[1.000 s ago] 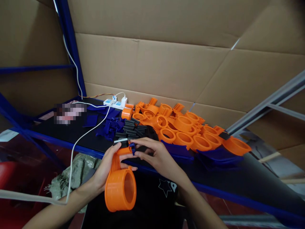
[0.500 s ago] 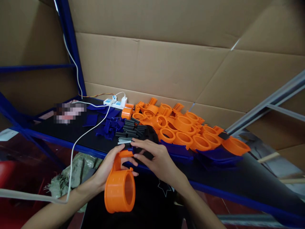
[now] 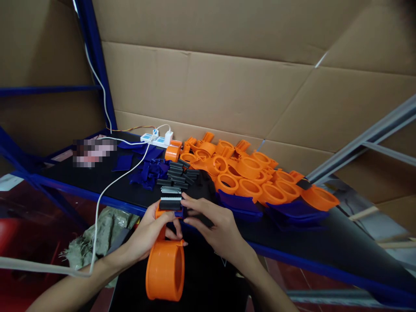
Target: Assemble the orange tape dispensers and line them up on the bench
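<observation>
My left hand [image 3: 147, 232] is closed around the neck of an orange tape dispenser [image 3: 165, 271], its round hub hanging down toward me. At the dispenser's upper end sits a black strip with a serrated metal edge [image 3: 170, 200], and a small blue plastic piece [image 3: 179, 213] shows at the right corner. The thumb of my left hand presses on that end. My right hand [image 3: 217, 221] pinches the right side of the same end, fingertips by the blue piece; its exact contact is partly hidden. Just beyond lie loose black strips [image 3: 177, 175] and small blue parts [image 3: 149, 171].
Many orange dispenser bodies [image 3: 250, 169] are heaped at the back right of the black table [image 3: 78, 182]. Flat blue sheets [image 3: 295, 212] lie before them. A power strip [image 3: 152, 139] stands at the back, and a white cable [image 3: 112, 180] crosses on my left.
The dispenser has tilted, so its toothed black end now faces up and its hub sits slightly lower. My left thumb has moved onto that end; the right hand shifted slightly down.
</observation>
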`<state>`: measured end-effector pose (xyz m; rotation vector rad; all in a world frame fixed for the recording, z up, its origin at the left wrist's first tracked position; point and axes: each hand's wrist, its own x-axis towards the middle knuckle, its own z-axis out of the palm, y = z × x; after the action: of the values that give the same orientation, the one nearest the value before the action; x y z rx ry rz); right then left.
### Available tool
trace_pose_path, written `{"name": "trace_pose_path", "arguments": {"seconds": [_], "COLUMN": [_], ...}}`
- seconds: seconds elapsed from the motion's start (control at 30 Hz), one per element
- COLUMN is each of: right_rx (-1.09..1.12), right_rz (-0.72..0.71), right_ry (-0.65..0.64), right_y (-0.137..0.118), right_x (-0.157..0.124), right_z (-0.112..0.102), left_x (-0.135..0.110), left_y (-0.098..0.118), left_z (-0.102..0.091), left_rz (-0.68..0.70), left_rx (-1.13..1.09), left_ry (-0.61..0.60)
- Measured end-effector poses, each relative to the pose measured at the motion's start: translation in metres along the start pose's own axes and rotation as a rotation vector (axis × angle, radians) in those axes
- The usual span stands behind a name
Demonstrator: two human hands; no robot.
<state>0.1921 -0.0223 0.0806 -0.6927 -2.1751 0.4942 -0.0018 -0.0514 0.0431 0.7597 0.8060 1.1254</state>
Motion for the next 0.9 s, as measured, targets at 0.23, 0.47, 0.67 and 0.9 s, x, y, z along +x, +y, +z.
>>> {"name": "trace_pose_path", "arguments": {"seconds": [0.23, 0.47, 0.67, 0.9], "right_rx": [-0.001, -0.118, -0.246, -0.220], "right_rz": [-0.005, -0.091, -0.159, -0.154], "right_ry": [-0.002, -0.002, 0.016, 0.003], "right_y": [0.000, -0.007, -0.011, -0.015], "right_x": [-0.004, 0.001, -0.006, -0.007], "right_z": [0.000, 0.002, 0.005, 0.001], "left_x": [0.003, 0.001, 0.000, -0.004], "left_y": [-0.006, 0.005, 0.004, 0.001], "left_z": [-0.003, -0.003, -0.001, -0.002], "left_rz": [0.115, 0.180, 0.258, 0.250], "left_rx": [0.127, 0.222, 0.255, 0.201], "left_ry": [-0.008, -0.007, -0.032, -0.053]}}
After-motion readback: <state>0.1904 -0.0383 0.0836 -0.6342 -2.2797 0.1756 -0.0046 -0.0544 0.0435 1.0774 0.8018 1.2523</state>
